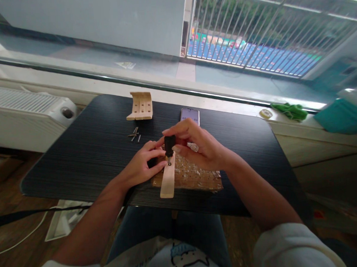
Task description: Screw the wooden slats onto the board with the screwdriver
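My right hand (197, 146) is closed around a short black-handled screwdriver (169, 145), held upright with its tip on the far end of a light wooden slat (168, 178). The slat lies over a brown board with bubble wrap (196, 176) near the front edge of the black table (86, 155). My left hand (142, 166) rests beside the slat with thumb and finger pinched at the screwdriver tip; what it pinches is too small to make out.
A small wooden piece of three joined slats (140, 106) stands at the table's back. Several loose screws (135, 134) lie in front of it. A phone (190, 114) lies behind my right hand. A white radiator (26, 112) is at left, a green cloth (290, 111) on the sill.
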`<state>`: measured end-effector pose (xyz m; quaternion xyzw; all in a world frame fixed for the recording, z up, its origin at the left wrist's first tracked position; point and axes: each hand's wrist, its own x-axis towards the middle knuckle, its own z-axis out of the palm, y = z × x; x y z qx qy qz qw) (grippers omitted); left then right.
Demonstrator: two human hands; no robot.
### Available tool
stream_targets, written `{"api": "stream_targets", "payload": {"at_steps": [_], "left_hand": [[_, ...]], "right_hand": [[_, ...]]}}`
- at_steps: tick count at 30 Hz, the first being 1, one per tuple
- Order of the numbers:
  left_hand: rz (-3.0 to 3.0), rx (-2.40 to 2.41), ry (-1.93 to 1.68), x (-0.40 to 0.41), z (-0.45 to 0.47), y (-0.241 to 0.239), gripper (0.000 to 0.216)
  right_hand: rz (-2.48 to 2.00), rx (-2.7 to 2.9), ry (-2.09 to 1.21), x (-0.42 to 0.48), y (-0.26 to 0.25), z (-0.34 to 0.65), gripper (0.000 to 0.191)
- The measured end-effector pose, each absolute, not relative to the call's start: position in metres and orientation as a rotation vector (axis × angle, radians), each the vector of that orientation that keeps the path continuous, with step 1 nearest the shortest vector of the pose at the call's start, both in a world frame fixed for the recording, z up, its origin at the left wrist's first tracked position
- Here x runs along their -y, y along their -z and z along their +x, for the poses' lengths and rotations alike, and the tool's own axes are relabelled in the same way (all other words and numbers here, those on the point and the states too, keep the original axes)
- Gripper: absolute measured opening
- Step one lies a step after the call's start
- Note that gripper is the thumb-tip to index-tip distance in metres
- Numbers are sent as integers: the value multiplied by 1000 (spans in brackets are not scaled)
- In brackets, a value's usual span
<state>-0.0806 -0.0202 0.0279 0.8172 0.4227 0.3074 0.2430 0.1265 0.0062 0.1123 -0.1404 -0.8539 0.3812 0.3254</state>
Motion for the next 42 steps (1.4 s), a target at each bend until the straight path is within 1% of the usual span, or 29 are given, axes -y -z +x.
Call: {"api": "stream_targets", "payload": {"at_steps": [6, 17, 37, 42], "left_hand": [[2204, -1163, -844, 20, -81, -25, 22], [2195, -1157, -850, 21, -80, -28, 19], [2201, -1156, -840, 21, -80, -30, 17], [2204, -1153, -849, 21, -80, -30, 17]], "right_hand": [[-370, 2230, -1045, -9, -108, 127, 29], [-406, 2259, -772, -10, -105, 129, 28], [-383, 2196, -570, -11, -102, 125, 28], [-457, 2214, -522, -10, -102, 125, 25]]}}
